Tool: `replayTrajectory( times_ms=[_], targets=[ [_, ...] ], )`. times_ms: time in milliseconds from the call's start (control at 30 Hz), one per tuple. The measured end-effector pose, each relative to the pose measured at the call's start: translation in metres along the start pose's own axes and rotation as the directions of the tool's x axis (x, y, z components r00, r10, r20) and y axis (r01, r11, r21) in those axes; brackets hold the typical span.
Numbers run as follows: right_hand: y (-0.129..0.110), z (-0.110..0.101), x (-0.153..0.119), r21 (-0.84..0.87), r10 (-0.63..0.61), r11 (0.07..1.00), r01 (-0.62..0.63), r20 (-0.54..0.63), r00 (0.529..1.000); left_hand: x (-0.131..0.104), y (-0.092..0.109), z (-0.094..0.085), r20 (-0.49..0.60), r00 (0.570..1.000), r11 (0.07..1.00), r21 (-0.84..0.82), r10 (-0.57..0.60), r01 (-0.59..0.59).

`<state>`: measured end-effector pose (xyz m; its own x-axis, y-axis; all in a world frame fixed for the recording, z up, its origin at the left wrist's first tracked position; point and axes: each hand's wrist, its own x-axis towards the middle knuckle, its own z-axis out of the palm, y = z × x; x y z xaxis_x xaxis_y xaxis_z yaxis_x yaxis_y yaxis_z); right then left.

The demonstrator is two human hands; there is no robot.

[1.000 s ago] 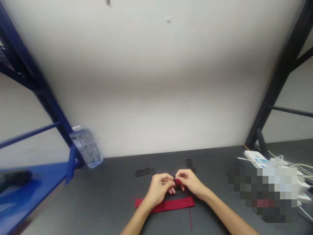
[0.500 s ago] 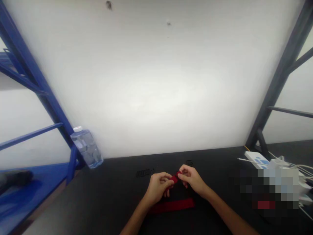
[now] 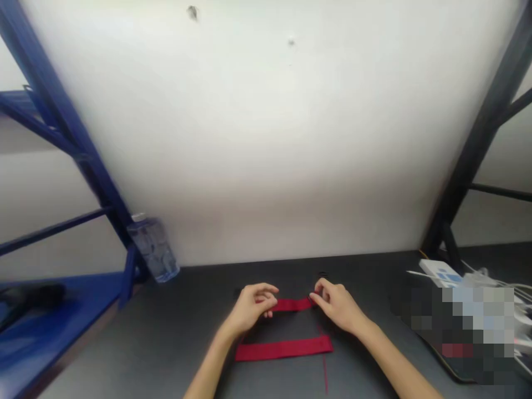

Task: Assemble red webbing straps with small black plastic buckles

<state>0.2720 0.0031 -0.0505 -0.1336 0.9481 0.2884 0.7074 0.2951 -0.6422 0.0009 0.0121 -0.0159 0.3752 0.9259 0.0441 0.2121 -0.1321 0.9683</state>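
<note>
A short red fabric strip (image 3: 293, 305) stretches between my two hands, low over the dark tabletop. My left hand (image 3: 251, 306) has its fingers curled at the strip's left end, which they partly hide. At the other end, my right hand (image 3: 334, 302) pinches the strip between thumb and fingertips. Closer to me, a longer red fabric band (image 3: 284, 349) lies flat across the table between my forearms. A thin red cord (image 3: 325, 374) runs from near its right end toward me.
A clear bottle with a white cap (image 3: 153, 246) stands at the back left, beside a blue metal frame post (image 3: 93, 166). On the right lie a white box (image 3: 440, 271) and white cables, partly pixelated. A white wall (image 3: 266, 166) rises behind the black table (image 3: 166, 332).
My hands have moved apart, and the red strip that was bunched between them is now drawn out. My left arm has shifted left, uncovering more of the red band on the table.
</note>
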Motion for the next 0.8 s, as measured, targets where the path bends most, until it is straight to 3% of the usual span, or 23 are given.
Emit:
replayTrajectory(
  times_ms=[100, 333, 567, 633, 700, 800],
  targets=[
    [-0.007, -0.002, -0.001, -0.026, 0.001, 1.000, -0.002, -0.053, 0.999, 0.002, -0.004, 0.009, 0.000, 1.000, 1.000, -0.012, 0.016, -0.016],
    [-0.041, 0.003, -0.008, 0.260, -0.181, 0.949, 0.179, -0.014, 0.983, 0.003, -0.006, 0.021, 0.017, 1.000, 1.000, -0.009, 0.024, -0.024],
    [-0.052, 0.011, -0.010, 0.356, -0.213, 0.923, 0.147, 0.154, 0.965, 0.004, -0.008, 0.038, 0.047, 0.998, 0.996, -0.082, 0.046, -0.042],
    [-0.048, 0.011, -0.010, 0.357, -0.194, 0.925, 0.133, 0.140, 0.971, 0.004, -0.005, 0.033, 0.023, 0.997, 0.997, 0.026, 0.073, -0.074],
    [-0.044, 0.010, -0.009, 0.351, -0.166, 0.930, 0.112, 0.127, 0.978, 0.003, -0.003, 0.020, -0.066, 0.989, 0.967, 0.229, 0.132, -0.114],
    [-0.039, 0.008, -0.009, 0.340, -0.152, 0.935, 0.103, 0.121, 0.981, 0.002, -0.006, -0.007, -0.213, 0.934, 0.810, 0.574, 0.286, -0.117]
  ],
)
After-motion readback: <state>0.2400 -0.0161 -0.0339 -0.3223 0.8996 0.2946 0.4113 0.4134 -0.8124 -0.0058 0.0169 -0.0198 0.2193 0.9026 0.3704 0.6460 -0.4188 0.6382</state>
